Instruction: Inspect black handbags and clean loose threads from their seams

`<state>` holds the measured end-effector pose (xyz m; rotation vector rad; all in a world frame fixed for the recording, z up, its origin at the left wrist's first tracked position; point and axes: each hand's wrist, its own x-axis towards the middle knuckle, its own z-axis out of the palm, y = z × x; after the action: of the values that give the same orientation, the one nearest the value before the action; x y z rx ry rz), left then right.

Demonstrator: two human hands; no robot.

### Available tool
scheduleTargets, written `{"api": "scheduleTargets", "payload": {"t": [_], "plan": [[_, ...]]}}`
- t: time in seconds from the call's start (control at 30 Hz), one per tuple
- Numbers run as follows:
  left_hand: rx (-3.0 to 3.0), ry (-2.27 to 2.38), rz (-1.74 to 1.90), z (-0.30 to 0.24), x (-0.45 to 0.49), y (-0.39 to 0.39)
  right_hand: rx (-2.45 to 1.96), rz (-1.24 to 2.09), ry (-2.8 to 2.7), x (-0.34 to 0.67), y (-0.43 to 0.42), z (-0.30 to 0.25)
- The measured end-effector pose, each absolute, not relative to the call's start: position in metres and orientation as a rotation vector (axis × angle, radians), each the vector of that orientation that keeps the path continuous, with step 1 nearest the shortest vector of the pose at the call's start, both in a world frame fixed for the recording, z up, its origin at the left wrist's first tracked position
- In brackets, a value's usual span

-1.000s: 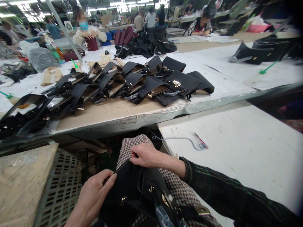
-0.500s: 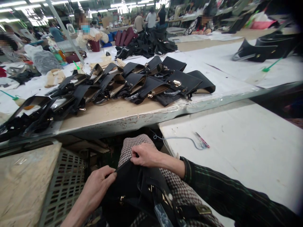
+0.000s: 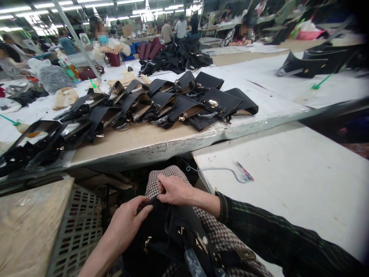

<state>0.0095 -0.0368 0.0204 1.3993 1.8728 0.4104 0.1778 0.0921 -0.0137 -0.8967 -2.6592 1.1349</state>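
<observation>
A black handbag with gold fittings lies on my lap, over checked fabric. My left hand pinches the bag's top edge from the left, fingers closed on it. My right hand grips the same edge just to the right, fingers curled over it. The two hands nearly touch at the bag's upper rim. A clear plastic-wrapped strap hangs off the bag toward me.
A row of black bags lies along the long table ahead. On the white table to my right lie a pen and a blue cord. A slotted plastic crate sits at my left. Other people work at the far tables.
My left hand has slid right along the bag's edge toward my right hand, closing the gap between them. The right hand has stayed almost in place.
</observation>
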Motion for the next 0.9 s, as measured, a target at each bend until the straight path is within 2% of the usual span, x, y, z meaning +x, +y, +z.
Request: {"api": "scheduleTargets", "payload": {"t": [0.23, 0.4, 0.53, 0.7, 0.8, 0.9], "plan": [[1.422, 1.746, 0.429, 0.003, 0.023, -0.007, -0.798, 1.357, -2.540, 0.183, 0.101, -0.017], [1.374, 1.711, 0.431, 0.008, 0.020, -0.005, -0.801, 1.178, -2.457, 0.221, 0.087, 0.032], [1.334, 1.611, 0.452, 0.011, 0.030, 0.002, -0.568, 1.272, -2.478, 0.254, 0.035, 0.076], [1.243, 1.479, 0.383, 0.021, 0.044, 0.006, -0.787, 1.295, -2.427, 0.273, 0.013, 0.077], [1.186, 1.418, 0.326, 0.042, 0.035, 0.002, -0.868, 1.443, -2.253, 0.291, 0.035, 0.071], [1.150, 1.367, 0.232, 0.064, 0.016, -0.007, -0.809, 1.742, -2.118, 0.314, 0.059, 0.062]]}}
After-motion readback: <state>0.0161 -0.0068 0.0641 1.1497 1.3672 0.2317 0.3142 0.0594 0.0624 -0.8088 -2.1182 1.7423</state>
